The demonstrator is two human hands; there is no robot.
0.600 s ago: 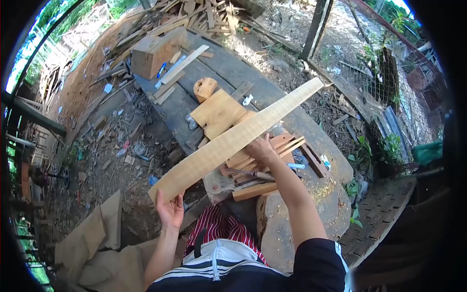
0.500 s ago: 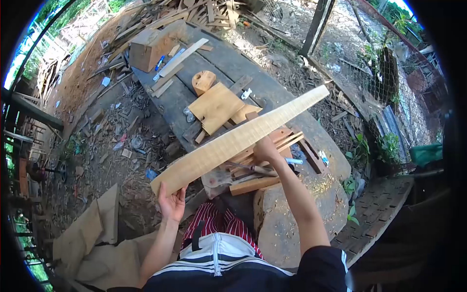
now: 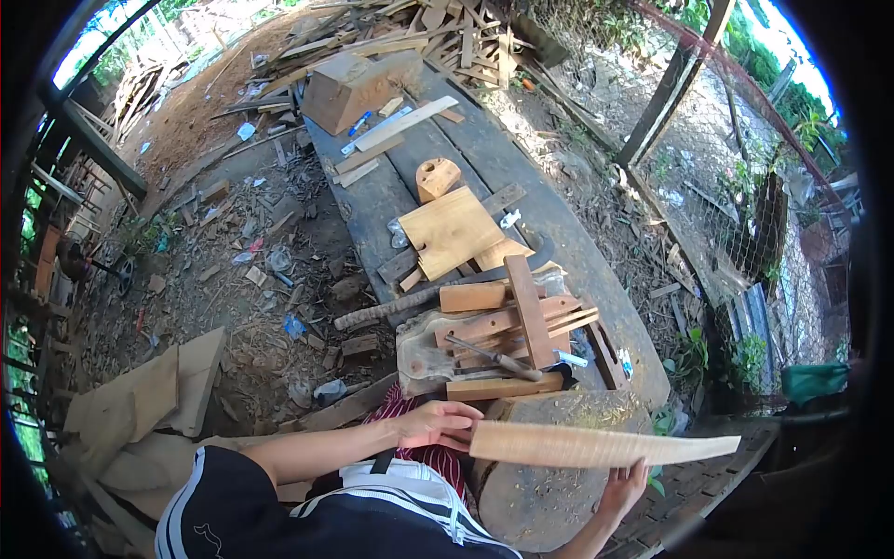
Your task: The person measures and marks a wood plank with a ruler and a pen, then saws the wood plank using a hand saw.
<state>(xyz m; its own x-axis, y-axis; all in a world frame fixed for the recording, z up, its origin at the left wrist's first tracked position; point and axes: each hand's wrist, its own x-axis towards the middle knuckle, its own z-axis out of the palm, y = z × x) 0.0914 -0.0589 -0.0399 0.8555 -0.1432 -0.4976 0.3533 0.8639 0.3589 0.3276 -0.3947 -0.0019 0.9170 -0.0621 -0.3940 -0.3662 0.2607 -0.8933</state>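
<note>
Pale wood, the board (image 3: 596, 447) hovers over the stump (image 3: 535, 494), clear of the tabletop (image 3: 591, 270), its narrow tip reaching past the stump's right edge; the left hand (image 3: 436, 425) has fingers parted at the wide end; the right hand (image 3: 626, 486) touches the near edge, though I can't tell how tightly it closes; bare room runs along the tabletop's right side, beside the hooked blade (image 3: 540, 253).
</note>
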